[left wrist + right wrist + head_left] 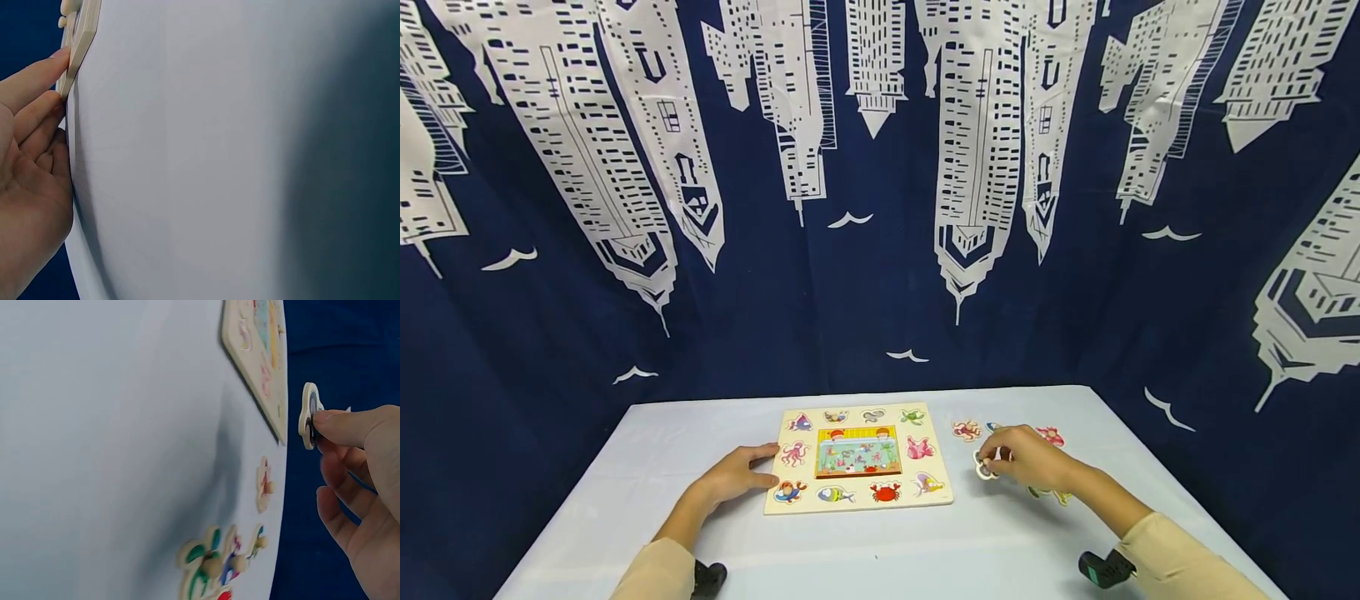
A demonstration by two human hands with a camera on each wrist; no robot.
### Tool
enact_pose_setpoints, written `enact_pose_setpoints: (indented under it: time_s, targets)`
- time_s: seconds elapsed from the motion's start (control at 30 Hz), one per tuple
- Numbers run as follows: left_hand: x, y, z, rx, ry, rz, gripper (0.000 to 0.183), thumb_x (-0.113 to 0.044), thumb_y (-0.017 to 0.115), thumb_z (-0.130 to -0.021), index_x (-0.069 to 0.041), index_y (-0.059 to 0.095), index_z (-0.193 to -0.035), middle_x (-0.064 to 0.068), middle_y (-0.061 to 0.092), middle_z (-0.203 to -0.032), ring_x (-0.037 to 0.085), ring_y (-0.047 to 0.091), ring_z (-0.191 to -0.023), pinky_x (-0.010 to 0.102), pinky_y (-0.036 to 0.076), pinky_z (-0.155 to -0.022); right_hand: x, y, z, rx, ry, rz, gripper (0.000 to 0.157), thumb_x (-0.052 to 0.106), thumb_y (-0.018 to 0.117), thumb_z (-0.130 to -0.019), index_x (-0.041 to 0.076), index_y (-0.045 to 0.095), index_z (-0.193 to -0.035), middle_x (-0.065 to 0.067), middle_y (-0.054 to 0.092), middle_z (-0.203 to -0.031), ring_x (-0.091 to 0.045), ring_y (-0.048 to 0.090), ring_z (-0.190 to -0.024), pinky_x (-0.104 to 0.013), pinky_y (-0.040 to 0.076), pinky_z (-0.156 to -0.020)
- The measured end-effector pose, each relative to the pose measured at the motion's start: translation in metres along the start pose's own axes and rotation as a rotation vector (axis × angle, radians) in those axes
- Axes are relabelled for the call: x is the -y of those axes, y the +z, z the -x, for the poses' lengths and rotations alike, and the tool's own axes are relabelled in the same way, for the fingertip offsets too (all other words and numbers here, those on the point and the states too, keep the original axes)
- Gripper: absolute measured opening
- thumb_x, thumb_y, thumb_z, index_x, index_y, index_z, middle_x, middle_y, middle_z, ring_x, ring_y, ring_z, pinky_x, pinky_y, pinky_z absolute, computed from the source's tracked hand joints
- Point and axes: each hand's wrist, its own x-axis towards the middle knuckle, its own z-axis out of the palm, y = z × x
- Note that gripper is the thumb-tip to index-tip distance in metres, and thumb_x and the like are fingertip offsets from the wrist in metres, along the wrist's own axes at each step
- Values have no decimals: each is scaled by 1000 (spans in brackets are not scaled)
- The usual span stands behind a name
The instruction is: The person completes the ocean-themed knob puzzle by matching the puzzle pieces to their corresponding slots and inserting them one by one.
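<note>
A wooden peg puzzle board (907,467) lies on the table, with sea-animal pictures round a central fish-tank picture. My left hand (733,475) holds it by the left edge, thumb near the front corner. To the right of the board, my right hand (1030,454) pinches a small puzzle piece (306,415) between thumb and index finger. The piece has a pale wooden rim and a grey and black picture, and it is raised above the tabletop. Its lower fingers are loosely bent. Part of the piece is hidden behind the fingertips.
More pieces with round knobs lie right of the board: an octopus (967,430), a pink-red piece (1050,436) and a green one (201,565). My right hand covers some of them in the head view. A patterned navy curtain (865,308) hangs behind the white table (700,421).
</note>
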Motion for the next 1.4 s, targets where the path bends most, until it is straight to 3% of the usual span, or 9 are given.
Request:
enact_pose_setpoints:
  time_s: [0.33, 0.77, 0.97, 1.13, 1.4]
  targets:
    - [-1, -1, 1, 2, 10, -18, 65, -11, 84, -85, 1, 58, -144, 23, 46, -155, 48, 31, -147, 65, 21, -118, 8, -6, -34, -19, 31, 42, 12, 2, 77, -91, 13, 78, -95, 13, 66, -84, -8, 58, -72, -25, 53, -62]
    - [-1, 2, 1, 3, 16, -21, 66, -10, 84, -85, 2, 58, -144, 23, 47, -154, 48, 32, -146, 65, 22, -118, 9, -1, -61, -28, 6, 41, 5, 8, 80, -90, 12, 79, -92, 15, 66, -78, -7, 55, -68, -24, 49, -59]
    - [0, 3, -1, -2, 31, -24, 65, -10, 84, -85, 3, 59, -143, 23, 48, -153, 49, 32, -146, 65, 22, -118, 15, -1, -74, -11, 1, 37, 5, 11, 81, -91, 7, 78, -91, 11, 66, -76, -10, 56, -65, -23, 48, -55]
    - [-1, 2, -2, 12, 34, -29, 66, -13, 84, -86, 2, 58, -144, 23, 47, -154, 49, 30, -147, 66, 21, -118, 19, 4, -91, -29, 53, 54, 6, 15, 80, -93, 9, 78, -90, 13, 66, -76, -7, 57, -65, -22, 49, -53]
    - [-3, -1, 3, 16, 19, -30, 67, -13, 85, -85, 2, 58, -144, 25, 46, -154, 51, 29, -147, 68, 20, -117, 26, 25, -126, -61, 124, 47, 5, 16, 81, -92, 12, 78, -89, 11, 68, -78, -9, 59, -73, -25, 52, -65]
